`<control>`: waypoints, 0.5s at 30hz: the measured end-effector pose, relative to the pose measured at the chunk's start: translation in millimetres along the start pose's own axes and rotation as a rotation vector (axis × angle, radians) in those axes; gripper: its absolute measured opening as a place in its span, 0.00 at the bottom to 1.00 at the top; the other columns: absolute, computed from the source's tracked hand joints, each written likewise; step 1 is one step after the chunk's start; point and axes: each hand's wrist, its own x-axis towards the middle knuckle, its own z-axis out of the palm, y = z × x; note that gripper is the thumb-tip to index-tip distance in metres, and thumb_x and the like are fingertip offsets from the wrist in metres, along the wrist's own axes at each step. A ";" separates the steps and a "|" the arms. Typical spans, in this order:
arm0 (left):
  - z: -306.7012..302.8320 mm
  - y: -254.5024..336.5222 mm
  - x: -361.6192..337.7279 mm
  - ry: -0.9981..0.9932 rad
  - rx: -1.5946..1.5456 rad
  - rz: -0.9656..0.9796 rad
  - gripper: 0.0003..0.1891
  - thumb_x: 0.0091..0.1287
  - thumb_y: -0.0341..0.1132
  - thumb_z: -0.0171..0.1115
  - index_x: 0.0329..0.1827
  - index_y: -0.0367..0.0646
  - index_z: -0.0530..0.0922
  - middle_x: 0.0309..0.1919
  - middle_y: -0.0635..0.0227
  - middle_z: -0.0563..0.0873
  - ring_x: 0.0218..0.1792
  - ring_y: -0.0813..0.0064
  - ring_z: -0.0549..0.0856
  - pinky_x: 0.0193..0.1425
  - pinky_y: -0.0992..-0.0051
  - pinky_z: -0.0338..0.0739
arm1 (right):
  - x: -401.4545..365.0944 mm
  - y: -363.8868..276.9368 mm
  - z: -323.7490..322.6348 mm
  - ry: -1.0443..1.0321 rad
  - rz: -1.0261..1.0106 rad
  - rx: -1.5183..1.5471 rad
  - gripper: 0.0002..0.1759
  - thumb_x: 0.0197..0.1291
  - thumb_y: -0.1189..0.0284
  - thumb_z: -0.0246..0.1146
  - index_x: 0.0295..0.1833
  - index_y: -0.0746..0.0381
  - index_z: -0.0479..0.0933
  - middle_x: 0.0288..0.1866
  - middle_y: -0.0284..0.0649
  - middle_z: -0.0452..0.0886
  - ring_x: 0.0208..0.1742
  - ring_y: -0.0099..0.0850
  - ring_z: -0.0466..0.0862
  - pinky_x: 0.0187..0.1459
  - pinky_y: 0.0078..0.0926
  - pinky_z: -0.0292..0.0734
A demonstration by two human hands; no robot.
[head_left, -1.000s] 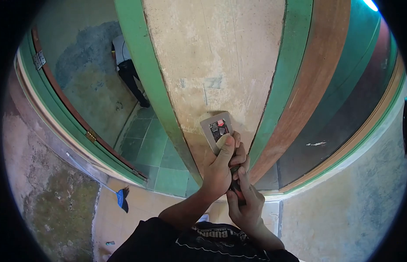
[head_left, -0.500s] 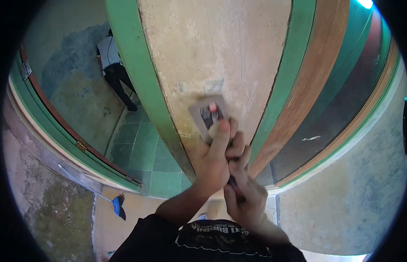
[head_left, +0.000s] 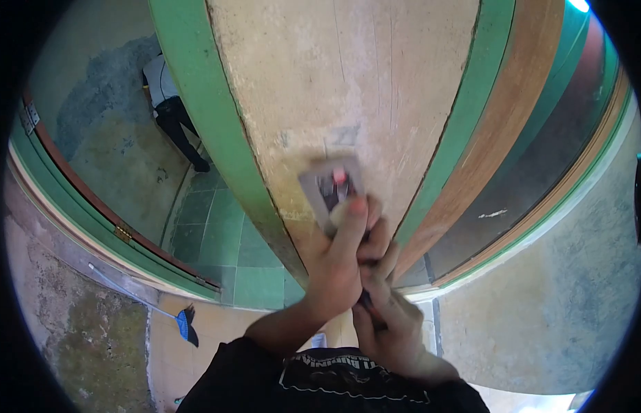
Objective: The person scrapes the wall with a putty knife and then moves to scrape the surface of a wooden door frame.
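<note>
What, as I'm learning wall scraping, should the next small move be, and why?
Probably push the scraper slightly up the beige wall: the left hand and right hand both grip its handle, and its blade lies against it.

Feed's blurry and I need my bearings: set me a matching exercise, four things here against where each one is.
1 scraper
2 broom
3 other person
4 right hand

A on the floor, lower left
B upper left, beside the far wall
C blade against the beige wall
D under the left hand, on the scraper

Pairs: 1-C, 2-A, 3-B, 4-D
</note>
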 end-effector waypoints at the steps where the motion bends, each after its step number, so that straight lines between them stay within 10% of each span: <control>1: -16.0 -12.3 -6.9 0.032 0.050 0.005 0.17 0.74 0.48 0.50 0.33 0.45 0.65 0.16 0.79 0.59 0.16 0.87 0.55 0.16 0.82 0.52 | -13.3 6.8 3.9 -0.048 0.085 0.021 0.29 0.52 0.80 0.66 0.62 0.63 0.71 0.28 0.44 0.77 0.22 0.37 0.75 0.25 0.33 0.73; 15: -50.8 -36.9 -18.4 0.082 0.378 0.216 0.18 0.76 0.46 0.46 0.44 0.36 0.72 0.27 0.70 0.73 0.28 0.83 0.71 0.29 0.82 0.67 | -59.2 35.5 30.0 -0.027 0.357 0.174 0.33 0.56 0.76 0.65 0.67 0.71 0.61 0.42 0.54 0.80 0.38 0.44 0.84 0.38 0.32 0.79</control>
